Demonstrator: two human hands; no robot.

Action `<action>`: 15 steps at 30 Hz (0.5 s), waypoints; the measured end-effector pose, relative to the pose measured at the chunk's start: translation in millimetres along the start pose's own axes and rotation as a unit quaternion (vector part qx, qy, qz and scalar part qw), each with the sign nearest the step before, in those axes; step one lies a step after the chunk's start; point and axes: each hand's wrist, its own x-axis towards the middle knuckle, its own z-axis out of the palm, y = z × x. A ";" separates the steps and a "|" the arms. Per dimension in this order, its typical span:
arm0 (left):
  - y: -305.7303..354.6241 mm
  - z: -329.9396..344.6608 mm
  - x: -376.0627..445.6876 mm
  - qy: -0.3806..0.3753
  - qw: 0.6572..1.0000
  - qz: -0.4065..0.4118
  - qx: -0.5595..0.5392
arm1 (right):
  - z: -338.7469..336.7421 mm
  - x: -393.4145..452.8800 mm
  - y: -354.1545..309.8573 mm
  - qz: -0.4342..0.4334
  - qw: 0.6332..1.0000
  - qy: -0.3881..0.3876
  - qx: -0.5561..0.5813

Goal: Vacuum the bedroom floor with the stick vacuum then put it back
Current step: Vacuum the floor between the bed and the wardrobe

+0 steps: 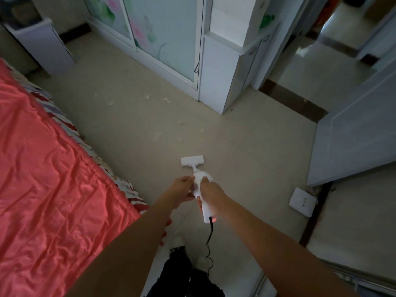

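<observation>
Fingers of my right hand [211, 195] wrap the stick vacuum [202, 189]; my left hand [182, 189] pinches its body loosely.

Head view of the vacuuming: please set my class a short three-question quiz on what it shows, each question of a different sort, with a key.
1. True or false: both hands are on the stick vacuum.
2. Where do the scraps of debris lie relative to the floor head?
A. farther from the person
B. under the bed
C. behind the person
3. Fill in: the black ____ trails from the handle's rear end.

Key: 1 true, left hand and right hand both grip it; 2 A; 3 cord.
</observation>
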 end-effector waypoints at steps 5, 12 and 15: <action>27.2 -21.1 16.7 0.006 1.000 0.005 -0.004 | 21.0 2.1 -28.3 -0.013 1.000 0.001 -0.003; 52.4 -45.3 34.7 -0.019 1.000 0.013 -0.018 | 25.0 17.4 -66.7 0.037 0.999 -0.008 -0.024; 61.7 -53.3 42.6 -0.008 1.000 0.014 -0.018 | 30.8 22.6 -76.6 0.032 0.999 -0.014 -0.039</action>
